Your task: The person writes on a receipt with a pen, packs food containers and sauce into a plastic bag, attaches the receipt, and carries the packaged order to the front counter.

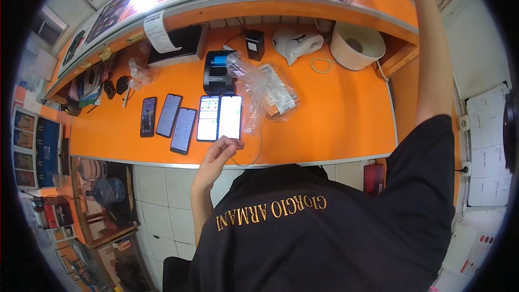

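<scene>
My left hand (pixel 220 151) is at the lower edge of two lit phones lying side by side. Its fingers are loosely curled, thumb a little apart, with nothing visible in them. Fingertips overlap the bottom of the right-hand phone (pixel 230 116); whether they press on it I cannot tell. Beside it lies the other bright phone (pixel 208 119). Further left rest a tilted phone (pixel 168 114), a lower phone (pixel 183 131) and a darker phone (pixel 147 116). A thin cable (pixel 261 143) curves past my hand. My right arm reaches up along the right side, its hand beyond the frame.
On the orange desk (pixel 335 124) stand a small black printer (pixel 219 78), a clear plastic bag (pixel 254 86) around a box, a black box-shaped device (pixel 254 45), a white cap (pixel 296 46) and a round white container (pixel 357 46). An overhead shelf (pixel 303 2) spans the back.
</scene>
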The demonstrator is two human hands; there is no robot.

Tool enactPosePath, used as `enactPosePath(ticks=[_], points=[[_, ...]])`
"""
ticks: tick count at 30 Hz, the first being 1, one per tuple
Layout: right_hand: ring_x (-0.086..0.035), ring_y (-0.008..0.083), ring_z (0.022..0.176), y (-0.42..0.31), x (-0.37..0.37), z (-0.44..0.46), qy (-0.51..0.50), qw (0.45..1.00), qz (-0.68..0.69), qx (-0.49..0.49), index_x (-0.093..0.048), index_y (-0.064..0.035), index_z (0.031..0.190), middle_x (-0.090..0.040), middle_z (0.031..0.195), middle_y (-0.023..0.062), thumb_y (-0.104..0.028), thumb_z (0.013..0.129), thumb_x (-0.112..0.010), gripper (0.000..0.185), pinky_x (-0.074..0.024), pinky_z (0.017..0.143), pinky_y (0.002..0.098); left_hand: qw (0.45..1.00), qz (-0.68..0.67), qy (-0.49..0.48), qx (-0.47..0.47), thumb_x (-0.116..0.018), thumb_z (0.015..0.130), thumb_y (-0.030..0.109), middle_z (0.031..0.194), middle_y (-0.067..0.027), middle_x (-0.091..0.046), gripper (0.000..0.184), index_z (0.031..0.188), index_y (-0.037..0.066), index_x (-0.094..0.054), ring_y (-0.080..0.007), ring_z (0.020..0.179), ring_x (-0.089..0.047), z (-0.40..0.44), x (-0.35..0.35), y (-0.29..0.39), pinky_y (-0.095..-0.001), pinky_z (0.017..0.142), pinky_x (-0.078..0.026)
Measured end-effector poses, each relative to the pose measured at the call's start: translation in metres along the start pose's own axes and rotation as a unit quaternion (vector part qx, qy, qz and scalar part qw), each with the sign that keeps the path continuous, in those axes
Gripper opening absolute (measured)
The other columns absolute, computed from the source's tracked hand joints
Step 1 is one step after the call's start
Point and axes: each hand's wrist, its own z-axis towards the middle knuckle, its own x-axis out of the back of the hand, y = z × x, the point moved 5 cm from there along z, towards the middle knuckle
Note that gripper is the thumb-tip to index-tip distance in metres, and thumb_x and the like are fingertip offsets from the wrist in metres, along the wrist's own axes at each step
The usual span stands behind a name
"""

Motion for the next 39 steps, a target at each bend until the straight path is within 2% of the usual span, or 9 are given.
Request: enactPosePath(ticks=[5,6,8,13,19,22,28,30,39], points=[[-0.055,0.0221,0.055,0.001,0.07,-0.093,0.013,0.99,-0.062,0.126,-0.055,0.0094,0.085,-0.057,0.066,0.0165,-0.014,0.085,-0.034,0.031,-0.0415,0.053,0.0323,0.995,0.016,-0.091,0.037,-0.046,0.092,0.019,0.102,-0.005,-0.058,0.016,0.091,0.005,-0.053,-0.0157,0.102,-0.052,0.044,-0.05,-0.012,-0.0292,0.091,-0.038],[-0.049,0.0072,0.067,0.06,0.107,-0.102,0.028,0.998,-0.053,0.008,-0.059,-0.0032,0.104,-0.054,0.077,0.001,-0.041,0.09,-0.051,0.041,-0.0411,0.06,0.0224,0.995,0.017,-0.089,0.04,-0.046,0.092,0.019,0.102,-0.005,-0.058,0.016,0.091,0.005,-0.053,-0.0157,0.102,-0.052,0.059,-0.061,-0.019,-0.0292,0.091,-0.038],[-0.052,0.01,0.071,0.083,0.138,-0.149,0.033,0.998,-0.051,-0.029,-0.053,0.0018,0.114,-0.055,0.087,0.0036,-0.041,0.092,-0.047,0.049,-0.0431,0.063,0.0229,0.985,0.049,-0.157,0.058,-0.048,0.092,0.018,0.1,-0.0055,-0.058,0.017,0.094,0.003,-0.055,-0.0161,0.098,-0.054,0.087,-0.098,-0.033,-0.0289,0.089,-0.04],[-0.023,0.0063,0.054,0.19,0.223,-0.222,0.127,0.962,0.129,-0.203,-0.039,-0.0135,0.069,-0.026,0.059,-0.0053,-0.054,0.092,-0.033,0.047,-0.0173,0.049,0.0243,0.944,0.194,-0.261,0.047,-0.056,0.087,0.025,0.099,-0.0109,-0.058,0.026,0.098,0.001,-0.055,-0.0211,0.096,-0.056,0.156,-0.215,-0.052,-0.0313,0.086,-0.042],[-0.026,0.0066,0.041,0.411,0.284,-0.348,0.071,0.818,0.454,-0.345,-0.035,-0.0159,0.064,-0.028,0.052,-0.0056,-0.035,0.091,-0.042,0.034,-0.0193,0.036,0.0218,0.841,0.454,-0.261,-0.133,-0.059,0.082,0.028,0.117,-0.0133,-0.047,0.036,0.108,0.004,-0.053,-0.0296,0.113,-0.043,0.195,-0.32,-0.092,-0.0393,0.095,-0.035],[-0.044,0.0088,0.056,0.481,0.253,-0.442,0.262,0.853,0.116,-0.436,-0.057,-0.0099,0.095,-0.047,0.065,-0.0036,-0.029,0.088,-0.047,0.023,-0.0382,0.046,0.0243,0.77,0.509,-0.29,-0.251,-0.061,0.079,0.031,0.121,-0.0119,-0.045,0.039,0.108,0.006,-0.054,-0.0297,0.117,-0.039,0.195,-0.363,-0.106,-0.0437,0.1,-0.031],[-0.038,0.0182,0.039,0.558,0.138,-0.541,0.258,0.596,0.241,-0.721,-0.048,-0.0148,0.08,-0.045,0.059,0.0032,-0.025,0.087,-0.038,0.016,-0.0303,0.036,0.0315,0.748,0.532,-0.309,-0.249,-0.059,0.08,0.033,0.122,-0.0111,-0.045,0.042,0.116,0.013,-0.053,-0.0322,0.117,-0.038,0.198,-0.378,-0.158,-0.051,0.103,-0.023],[-0.046,0.0213,0.045,0.647,0.105,-0.616,0.344,0.613,0.129,-0.699,-0.048,-0.0106,0.082,-0.05,0.061,0.0053,-0.023,0.086,-0.038,0.016,-0.0344,0.037,0.0337,0.735,0.555,-0.303,-0.245,-0.058,0.08,0.035,0.119,-0.0114,-0.047,0.043,0.117,0.013,-0.052,-0.0318,0.114,-0.04,0.193,-0.382,-0.154,-0.0536,0.102,-0.023],[-0.057,0.0263,0.069,0.716,0.002,-0.682,0.139,0.623,0.164,-0.752,-0.048,0.0037,0.101,-0.056,0.088,0.0154,-0.008,0.08,-0.037,0.027,-0.0482,0.059,0.0372,0.78,0.528,-0.27,-0.2,-0.064,0.074,0.03,0.113,-0.0046,-0.053,0.028,0.097,0.014,-0.061,-0.0236,0.103,-0.049,0.189,-0.368,-0.164,-0.0444,0.097,-0.033]])
